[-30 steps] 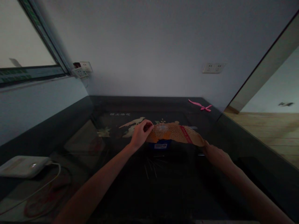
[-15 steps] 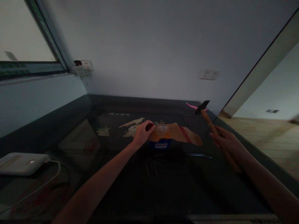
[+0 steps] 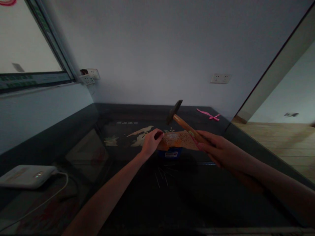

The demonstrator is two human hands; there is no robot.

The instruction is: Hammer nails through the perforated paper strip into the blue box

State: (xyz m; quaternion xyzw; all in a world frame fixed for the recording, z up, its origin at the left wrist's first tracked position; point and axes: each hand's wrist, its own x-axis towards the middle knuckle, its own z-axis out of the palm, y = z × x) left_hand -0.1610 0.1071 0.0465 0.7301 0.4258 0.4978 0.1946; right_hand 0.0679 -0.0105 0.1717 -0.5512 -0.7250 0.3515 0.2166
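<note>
My left hand [image 3: 151, 142] is closed in a pinch at the left end of an orange speckled piece [image 3: 177, 140] that lies over a small blue box [image 3: 170, 153]. What the fingertips pinch is too small to make out. My right hand [image 3: 216, 150] grips the wooden handle of a hammer [image 3: 183, 123]. The hammer's dark head is raised above the orange piece, just right of my left hand. Several thin nails [image 3: 162, 175] lie loose on the dark glass table [image 3: 187, 203] in front of the box.
A pink ribbon [image 3: 208, 114] lies at the table's back right corner. A white device [image 3: 24, 176] with a cable sits at the left edge. Wall sockets [image 3: 220, 78] are on the back wall; an open doorway lies to the right.
My right hand left the right end of the orange piece, took up the hammer at the right and swung it left, so its head now hangs above the piece. My left hand stayed put.
</note>
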